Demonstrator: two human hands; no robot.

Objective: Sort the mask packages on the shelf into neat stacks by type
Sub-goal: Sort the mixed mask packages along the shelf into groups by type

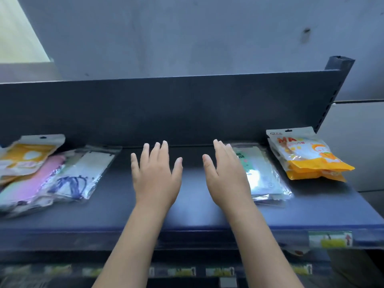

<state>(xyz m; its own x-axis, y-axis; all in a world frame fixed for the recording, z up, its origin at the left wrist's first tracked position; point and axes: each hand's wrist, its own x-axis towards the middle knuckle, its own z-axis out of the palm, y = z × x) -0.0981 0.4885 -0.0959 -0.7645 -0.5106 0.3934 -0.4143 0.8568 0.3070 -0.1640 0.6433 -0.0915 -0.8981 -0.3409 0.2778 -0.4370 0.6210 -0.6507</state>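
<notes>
Both my hands hover palm-down over the middle of the dark blue shelf (193,217), fingers spread, holding nothing. My left hand (155,173) is over bare shelf. My right hand (226,175) overlaps the left edge of a stack of clear mask packages (264,177). At the far right lies a stack of orange and white mask packages (307,156). On the left sits a loose pile: a clear package with blue-strapped masks (83,175), a pink package (33,183), and an orange and white package (27,154) at the back.
The shelf's upright back panel (166,109) stands right behind the packages. A grey wall (187,34) rises above it. Price labels (330,239) line the front edge, and a lower shelf rail with more labels (180,272) shows below.
</notes>
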